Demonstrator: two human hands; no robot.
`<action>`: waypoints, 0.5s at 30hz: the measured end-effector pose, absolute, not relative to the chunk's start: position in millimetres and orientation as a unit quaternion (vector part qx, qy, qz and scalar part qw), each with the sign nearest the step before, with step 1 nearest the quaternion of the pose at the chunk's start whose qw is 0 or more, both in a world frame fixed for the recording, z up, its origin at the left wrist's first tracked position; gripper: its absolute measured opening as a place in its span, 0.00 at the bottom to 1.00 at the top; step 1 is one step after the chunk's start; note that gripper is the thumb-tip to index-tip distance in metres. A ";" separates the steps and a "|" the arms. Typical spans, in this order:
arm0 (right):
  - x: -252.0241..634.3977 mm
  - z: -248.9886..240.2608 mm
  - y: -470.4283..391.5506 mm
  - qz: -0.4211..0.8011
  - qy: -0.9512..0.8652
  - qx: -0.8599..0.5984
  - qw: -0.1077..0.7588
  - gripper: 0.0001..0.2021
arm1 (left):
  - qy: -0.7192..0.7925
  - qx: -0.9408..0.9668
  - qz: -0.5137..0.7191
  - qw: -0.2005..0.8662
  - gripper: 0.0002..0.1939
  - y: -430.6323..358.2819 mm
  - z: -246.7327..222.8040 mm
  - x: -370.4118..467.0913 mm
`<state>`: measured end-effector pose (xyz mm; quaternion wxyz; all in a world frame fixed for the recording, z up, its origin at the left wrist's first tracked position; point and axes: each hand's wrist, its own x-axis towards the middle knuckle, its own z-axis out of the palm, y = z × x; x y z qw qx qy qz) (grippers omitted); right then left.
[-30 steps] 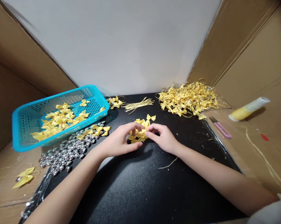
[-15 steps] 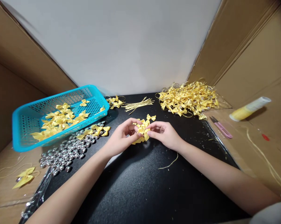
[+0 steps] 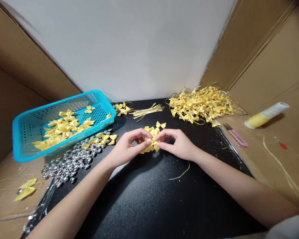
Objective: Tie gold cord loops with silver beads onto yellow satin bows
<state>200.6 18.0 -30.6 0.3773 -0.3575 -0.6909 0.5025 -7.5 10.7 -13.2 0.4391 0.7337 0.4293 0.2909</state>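
Note:
Between my two hands is a yellow ribbon bow, pinched from both sides at the middle of the black table. The thumb and fingertips of my left hand close on its left side. On its right side, my right hand pinches with thumb and forefinger. More yellow bows lie in a small heap right behind and beneath the fingers, partly covered by them. Whether a bead or cord is in the held bow cannot be made out. A loose yellow cord lies just in front of my right hand.
At left stands a blue basket of bows, with silver beads before it. Cut cords lie at the back. A pile of corded bows, pink snips and a yellow spool are at right.
The fingers of both hands have shifted slightly on the bow, and the bow has tipped flatter between them. Everything around has stayed in place.

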 end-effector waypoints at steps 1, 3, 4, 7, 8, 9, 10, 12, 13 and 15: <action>201.4 -27.8 17.2 0.468 -0.721 -0.357 0.367 0.02 | 0.424 0.746 0.284 0.427 0.09 10.2 -11.6 -7.4; 203.1 -23.1 15.8 0.413 -0.767 -0.355 0.340 0.03 | 0.412 0.778 0.264 0.394 0.07 9.1 -8.0 -6.9; 203.9 -21.5 15.2 0.394 -0.783 -0.355 0.326 0.03 | 0.403 0.798 0.250 0.371 0.06 8.5 -6.1 -6.7; 205.2 -19.2 14.4 0.357 -0.814 -0.355 0.290 0.04 | 0.370 0.861 0.206 0.281 0.05 7.2 -1.4 -6.4; 205.3 -19.0 14.2 0.346 -0.821 -0.358 0.280 0.04 | 0.363 0.877 0.193 0.248 0.04 7.0 -0.5 -6.3; 205.1 -19.0 14.0 0.336 -0.827 -0.360 0.270 0.04 | 0.360 0.889 0.180 0.218 0.04 6.9 0.0 -6.2; 204.7 -19.0 13.7 0.324 -0.834 -0.363 0.260 0.04 | 0.360 0.897 0.167 0.195 0.03 6.8 0.0 -6.1; 203.5 -19.1 12.5 0.297 -0.847 -0.372 0.237 0.04 | 0.365 0.905 0.142 0.166 0.04 6.3 -1.1 -5.3; 202.6 -18.9 11.7 0.280 -0.853 -0.379 0.225 0.03 | 0.367 0.908 0.130 0.157 0.05 5.9 -2.0 -4.6; 200.9 -17.6 9.6 0.241 -0.864 -0.399 0.193 0.02 | 0.365 0.914 0.111 0.137 0.07 4.5 -4.1 -2.8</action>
